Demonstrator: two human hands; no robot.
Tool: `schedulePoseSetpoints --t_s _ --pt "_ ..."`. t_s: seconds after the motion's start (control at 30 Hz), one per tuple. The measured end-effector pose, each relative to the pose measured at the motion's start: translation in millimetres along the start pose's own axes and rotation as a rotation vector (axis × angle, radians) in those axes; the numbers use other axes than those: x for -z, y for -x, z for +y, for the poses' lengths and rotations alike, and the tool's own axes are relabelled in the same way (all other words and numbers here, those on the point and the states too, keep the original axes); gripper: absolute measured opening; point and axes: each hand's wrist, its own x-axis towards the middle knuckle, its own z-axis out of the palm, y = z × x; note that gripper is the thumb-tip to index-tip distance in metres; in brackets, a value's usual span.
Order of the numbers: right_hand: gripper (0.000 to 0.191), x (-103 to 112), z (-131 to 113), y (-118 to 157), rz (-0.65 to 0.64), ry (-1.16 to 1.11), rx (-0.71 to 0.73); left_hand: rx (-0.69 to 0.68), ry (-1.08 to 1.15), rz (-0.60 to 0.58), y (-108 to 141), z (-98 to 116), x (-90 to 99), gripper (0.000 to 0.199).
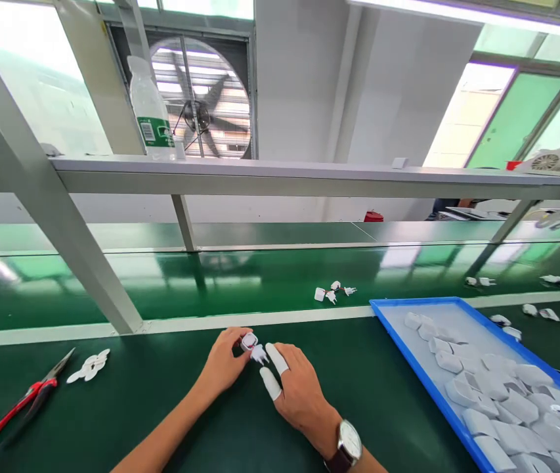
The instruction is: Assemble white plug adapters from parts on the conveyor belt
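My left hand (224, 358) pinches a small white plastic plug housing (249, 341) over the green table. A white plug piece with prongs (259, 354) hangs just below and to its right, apparently joined to the housing. Close to that piece is my right hand (302, 387), its thumb and forefinger spread and covered with white finger cots. Nothing shows between these two fingers; the other fingers are curled. A watch (349, 443) is on the right wrist.
Red-handled pliers (29, 401) and a flat white plastic piece (89, 366) lie at left. A blue-rimmed tray (417, 301) of white housings (516, 407) stands at right. Several plug parts (331, 295) sit on the green belt (270, 289). A metal frame (77, 243) rises at left.
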Motion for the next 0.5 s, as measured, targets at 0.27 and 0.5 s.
schedulePoseSetpoints --t_s 0.27,0.5 --pt "0.012 -20 19 14 -0.144 0.088 0.05 0.315 -0.217 0.144 -107 -50 37.8 0.038" --pt "0.009 -10 34 2 -0.223 0.231 0.005 0.41 -0.293 0.121 -105 -65 50.6 0.062"
